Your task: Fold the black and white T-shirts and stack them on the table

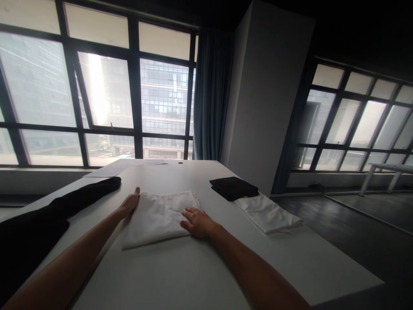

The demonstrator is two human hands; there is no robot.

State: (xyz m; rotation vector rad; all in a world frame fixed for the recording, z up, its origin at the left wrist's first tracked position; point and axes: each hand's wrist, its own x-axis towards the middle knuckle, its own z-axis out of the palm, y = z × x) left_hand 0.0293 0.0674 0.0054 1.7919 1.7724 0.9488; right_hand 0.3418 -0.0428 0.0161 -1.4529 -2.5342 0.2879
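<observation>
A white garment [161,215] lies folded into a flat, roughly four-sided shape on the white table in front of me. A seam or placket runs near its upper middle; I cannot tell what kind of garment it is. At its left edge my left hand [129,204] is closed on the cloth, thumb side up, with most of its fingers hidden. My right hand [197,221] rests palm down on the garment's right side, fingers stretched out and slightly apart.
Right of my right hand lie a folded black cloth [234,187] and a second white garment [269,212] touching it. A long black garment [61,209] stretches along the left side of the table [167,275]. Papers [108,170] lie at the far left, before windows and a pillar [267,94].
</observation>
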